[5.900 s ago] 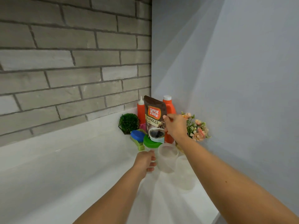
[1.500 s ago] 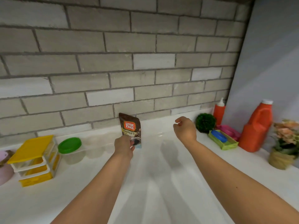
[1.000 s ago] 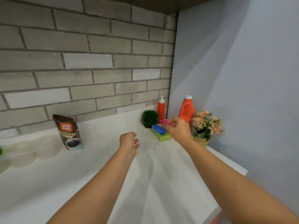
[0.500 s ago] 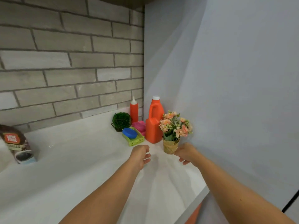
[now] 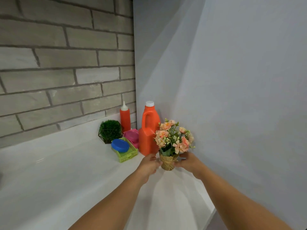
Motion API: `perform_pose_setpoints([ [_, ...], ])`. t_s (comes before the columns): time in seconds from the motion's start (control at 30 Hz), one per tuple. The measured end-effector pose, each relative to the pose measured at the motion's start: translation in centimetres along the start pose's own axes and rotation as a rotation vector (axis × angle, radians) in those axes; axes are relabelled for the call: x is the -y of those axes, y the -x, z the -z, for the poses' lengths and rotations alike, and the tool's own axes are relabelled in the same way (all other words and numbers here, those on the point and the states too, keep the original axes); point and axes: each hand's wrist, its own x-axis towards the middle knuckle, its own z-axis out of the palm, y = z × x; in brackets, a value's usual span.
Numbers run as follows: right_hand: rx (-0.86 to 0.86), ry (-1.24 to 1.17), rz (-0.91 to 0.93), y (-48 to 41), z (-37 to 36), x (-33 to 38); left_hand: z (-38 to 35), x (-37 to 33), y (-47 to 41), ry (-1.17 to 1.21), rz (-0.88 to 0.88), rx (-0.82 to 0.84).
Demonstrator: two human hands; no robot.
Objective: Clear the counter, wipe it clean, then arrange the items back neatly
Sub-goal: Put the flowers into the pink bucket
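Head view, and both hands are closing in on the flower pot (image 5: pixel 168 161) right of centre, so by the look of it this is the clearing stage. No cloth is in sight, wiping looks not yet begun, and a whole corner cluster is waiting to be shifted before anything can be arranged back.

Across from the left: the white counter (image 5: pixel 49 171) sweeps over the lower left under the brick wall (image 5: pixel 58 72). Then comes a green grass ball (image 5: pixel 110 131), a red squeeze bottle (image 5: pixel 125 117) behind it in the corner, and a green basket (image 5: pixel 128 156) with a blue lid (image 5: pixel 120 145) lying in it. A pink box (image 5: pixel 132 137) sits just behind, and the tall orange jug (image 5: pixel 148 135) stands just beside the flowers.

Now the left hand (image 5: pixel 148 166) wraps its fingers round the pot's left side, and the right hand (image 5: pixel 188 162) cups the right side. That is a two-handed grasp low on the gold wrapping. Whether the base has left the counter, hard to call.

Watch that jug: it stands close on the left, and the grey wall (image 5: pixel 232 97) crowds the right, so the blooms want a straight lift.
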Motion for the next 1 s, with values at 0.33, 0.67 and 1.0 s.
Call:
perform_pose_setpoints([
  [0.33,0.054,-0.090,0.093,-0.6,-0.4,-1.1,-1.1,0.4,-0.9,0.006,-0.114,0.109],
  [0.67,0.057,-0.070,0.190,1.2,0.7,-0.2,-1.1,0.0,0.9,0.029,-0.174,0.112],
  [1.0,0.076,0.003,0.268,7.2,0.0,1.2,-0.4,-0.4,7.5,0.042,-0.159,0.083],
])
